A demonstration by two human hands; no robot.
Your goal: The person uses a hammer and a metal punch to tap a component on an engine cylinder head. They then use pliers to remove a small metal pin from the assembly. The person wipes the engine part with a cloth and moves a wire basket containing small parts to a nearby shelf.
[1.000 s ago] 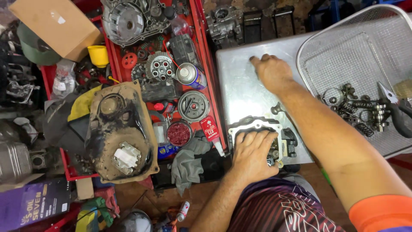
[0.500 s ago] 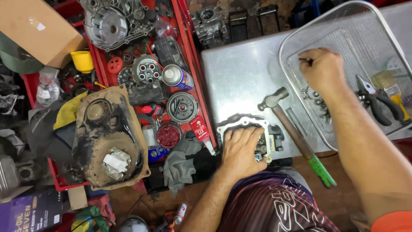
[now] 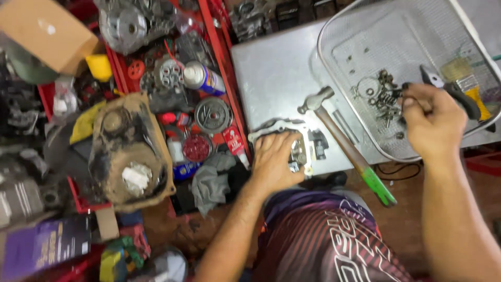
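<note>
Now my right hand has left the table for the mesh tray, fingers pinched among small metal parts under it; left hand stays flat, holding the engine part.

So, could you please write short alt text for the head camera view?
A person's left hand presses a grey metal engine part on a steel sheet, while the right hand picks among small bolts in a wire mesh tray.

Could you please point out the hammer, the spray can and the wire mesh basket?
hammer [image 3: 342,138]: head view, wooden handle.
spray can [image 3: 204,78]: head view, its side.
wire mesh basket [image 3: 334,83]: head view, left rim.
</note>
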